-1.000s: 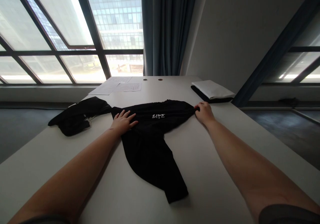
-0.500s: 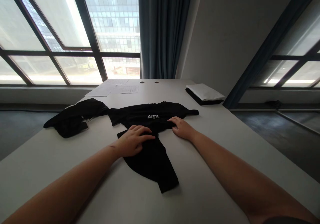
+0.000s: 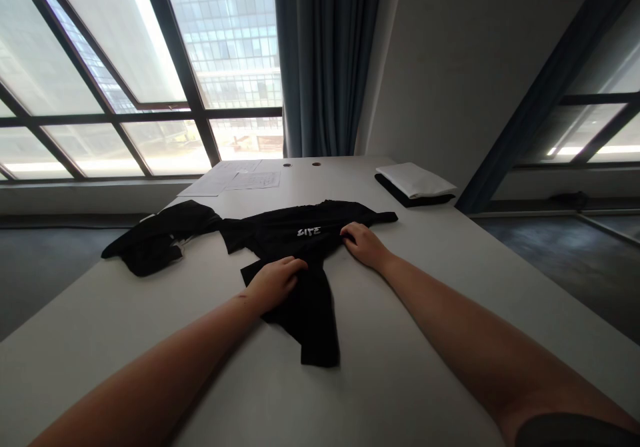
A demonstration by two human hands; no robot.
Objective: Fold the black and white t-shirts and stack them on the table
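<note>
Right hand [image 3: 369, 246]: fingers pinching near edge of black shirt [image 3: 280, 226] | left hand [image 3: 277, 283]: sitting nearer lower flap [image 3: 316, 317], fingers curling over it, hold unclear | shirt: lying on white table [image 3: 395, 347], upper span running crosswise beyond both hands

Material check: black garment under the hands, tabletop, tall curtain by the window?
Black garment: soft woven or knit cloth, matte; it folds limply with little shine. Fibre unclear.
Tabletop: possibly laminate; smooth, white, with a faint soft sheen.
Curtain: blue-grey fabric, matte, likely fairly heavy, judging by its deep vertical folds.
</note>
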